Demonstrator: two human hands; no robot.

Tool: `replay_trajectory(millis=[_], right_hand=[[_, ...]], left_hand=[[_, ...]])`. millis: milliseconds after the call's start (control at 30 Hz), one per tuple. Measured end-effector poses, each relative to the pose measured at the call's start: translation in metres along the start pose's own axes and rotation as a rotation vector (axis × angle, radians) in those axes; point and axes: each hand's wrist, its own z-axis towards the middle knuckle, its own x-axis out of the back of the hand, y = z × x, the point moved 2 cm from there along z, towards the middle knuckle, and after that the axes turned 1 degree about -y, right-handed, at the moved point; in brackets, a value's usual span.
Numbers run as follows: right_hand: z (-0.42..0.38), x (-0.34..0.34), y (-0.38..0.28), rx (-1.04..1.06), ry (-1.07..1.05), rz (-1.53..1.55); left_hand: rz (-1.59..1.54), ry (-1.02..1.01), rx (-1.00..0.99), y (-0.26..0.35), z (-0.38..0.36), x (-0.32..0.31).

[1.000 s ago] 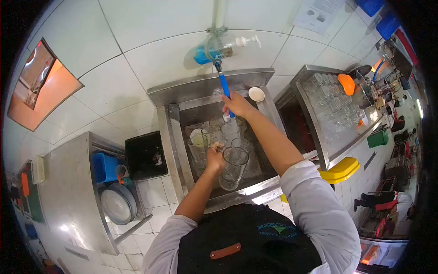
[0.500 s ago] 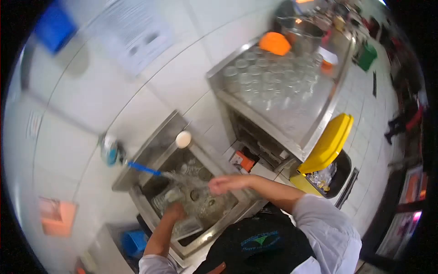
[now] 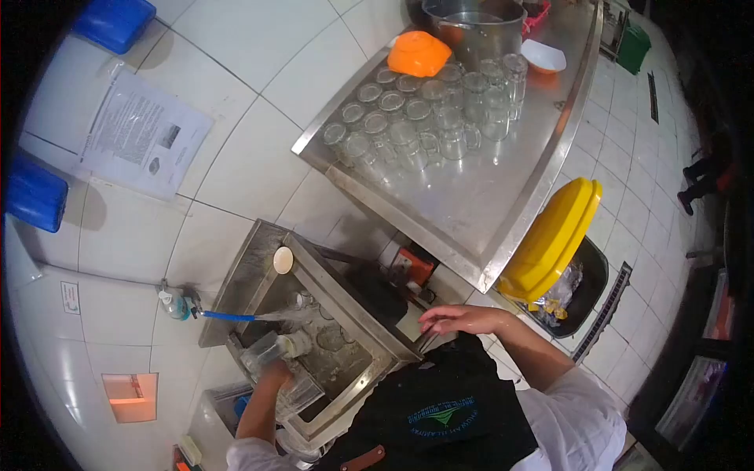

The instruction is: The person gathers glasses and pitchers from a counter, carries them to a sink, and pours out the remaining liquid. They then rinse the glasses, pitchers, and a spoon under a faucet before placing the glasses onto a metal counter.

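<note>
My left hand (image 3: 275,377) is low in the steel sink (image 3: 363,383), closed on what looks like a clear glass mug (image 3: 263,353); the fingers are partly hidden. Water streams from a blue hose (image 3: 228,316) on the wall tap toward the mug's far end. More clear glassware (image 3: 306,300) lies farther back in the basin. Below the left hand is a clear, box-shaped container (image 3: 305,397). My right hand (image 3: 448,319) hovers by the sink's right edge in front of the black apron, fingers loosely stretched, holding nothing visible.
Several upturned glass mugs (image 3: 408,137) stand on the steel counter (image 3: 487,208), alongside an orange bowl (image 3: 419,53) and a large metal pot (image 3: 475,31). A yellow-lidded bin (image 3: 550,243) is at the right. A small pale round dish (image 3: 283,260) rests on the sink's back corner.
My right hand has moved from over the basin to the right, past the sink edge. The left hand stays in the sink at the clear glassware. The view has shifted and sharpened.
</note>
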Motion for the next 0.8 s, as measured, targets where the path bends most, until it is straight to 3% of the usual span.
replay_trajectory(millis=[33,100,167,233,267,300,333,367,400,467,567,600,633,700,767,800], right_hand=[[0.006,0.003,-0.004,-0.003,0.026,-0.011],[0.028,0.001,-0.012,-0.034,0.032,-0.030],[0.050,0.000,-0.007,-0.083,0.060,-0.039],[0.079,-0.017,0.009,-0.153,0.047,-0.102],[0.099,-0.023,0.025,-0.211,-0.035,-0.236],[0.119,-0.042,0.039,-0.237,-0.121,-0.229],[0.138,-0.065,0.047,-0.248,-0.184,-0.232],[0.157,-0.087,0.048,-0.254,-0.232,-0.240],[0.174,-0.128,0.024,-0.305,-0.314,-0.187],[0.209,-0.172,0.050,-0.410,-0.300,0.489],[0.238,-0.228,0.048,-0.213,-0.315,0.697],[0.247,-0.231,0.055,-0.166,-0.307,0.411],[0.255,-0.234,0.066,-0.125,-0.292,0.131],[0.264,-0.245,0.080,-0.079,-0.317,0.106],[0.270,-0.267,0.073,-0.051,-0.382,0.617],[0.270,-0.278,0.072,-0.052,-0.388,0.603]], left_hand=[[-0.090,0.051,0.046,-0.008,-0.005,0.000],[-0.883,0.186,0.272,-0.042,-0.009,-0.026],[-2.297,0.204,0.172,-0.022,-0.041,-0.016],[-1.440,0.536,-0.060,-0.011,-0.087,-0.013],[-1.797,0.602,0.007,-0.003,-0.094,-0.021],[-1.952,0.758,-0.112,0.005,-0.097,-0.019],[-2.090,0.905,-0.265,0.013,-0.099,-0.016],[-1.983,1.107,-0.592,0.024,-0.114,0.002],[-2.040,1.144,-0.555,0.034,-0.130,0.017],[-2.158,1.190,-0.487,0.048,-0.164,0.040],[-1.982,1.275,-0.269,0.046,-0.169,0.026],[-1.895,1.351,-0.451,0.043,-0.181,0.028],[-1.778,1.380,-0.403,0.040,-0.179,0.015],[-1.542,1.412,-0.311,0.038,-0.175,-0.014],[-1.555,1.380,-0.463,0.033,-0.180,-0.040],[-1.558,1.367,-0.535,0.030,-0.184,-0.051]])
